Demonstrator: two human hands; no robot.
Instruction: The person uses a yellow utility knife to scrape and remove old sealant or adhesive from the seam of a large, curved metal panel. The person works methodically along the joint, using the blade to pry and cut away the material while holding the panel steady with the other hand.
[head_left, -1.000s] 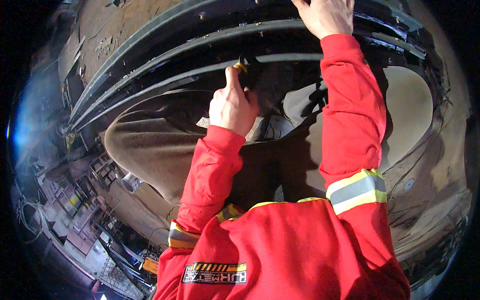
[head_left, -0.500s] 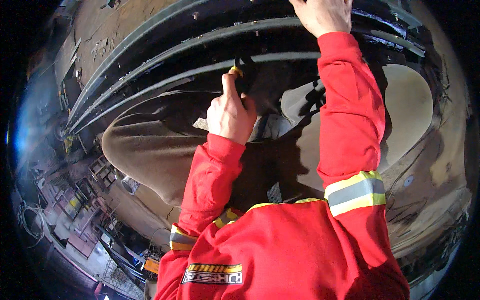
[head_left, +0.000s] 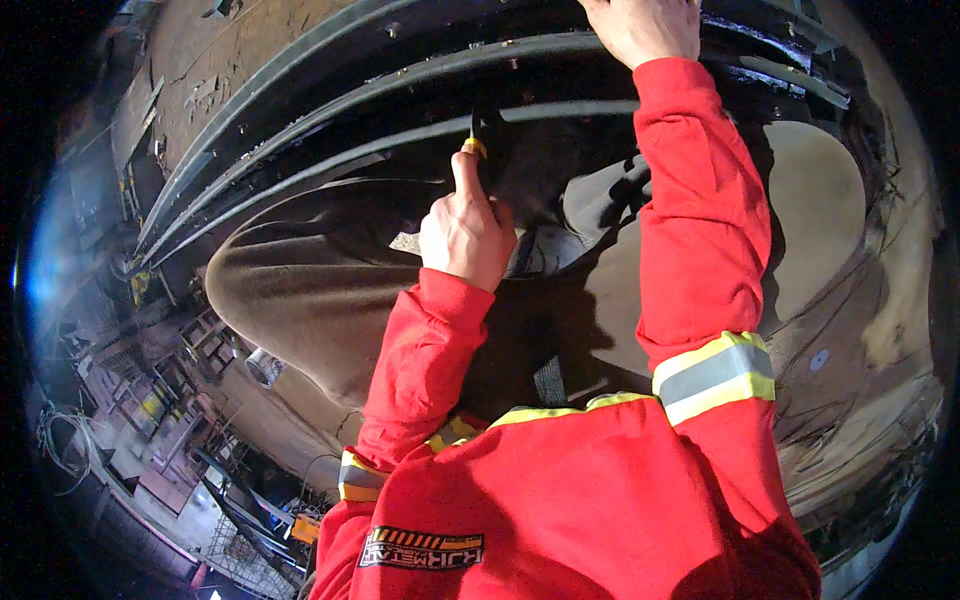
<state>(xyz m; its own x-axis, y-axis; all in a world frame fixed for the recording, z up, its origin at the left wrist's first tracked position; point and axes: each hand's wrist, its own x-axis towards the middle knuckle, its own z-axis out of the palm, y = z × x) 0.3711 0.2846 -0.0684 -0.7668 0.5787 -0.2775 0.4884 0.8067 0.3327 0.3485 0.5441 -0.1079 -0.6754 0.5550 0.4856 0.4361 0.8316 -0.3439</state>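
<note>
My left hand [head_left: 465,238] is closed round a slim tool [head_left: 476,147] with a yellow section and a dark pointed tip; its exact kind is unclear. The index finger stretches along it, and the other fingers curl under. The tip points away from me, over the nearest of several long dark metal bars [head_left: 415,133]. At the upper edge, my right hand [head_left: 650,30] reaches over the far bars. Its fingers are cut off by the picture's edge, so whether it grips anything is hidden.
My bent legs in brown trousers [head_left: 290,280] lie close in front of the bars. Worn brown sheeting [head_left: 260,50] lies beyond. At the left are cluttered racks, a coiled cable [head_left: 65,445] and an orange object [head_left: 305,528]. A small round disc [head_left: 819,359] lies at the right.
My left hand has shifted very slightly to the right, and the tool's dark tip now shows more upright. My right hand has barely moved, a touch up and left.
</note>
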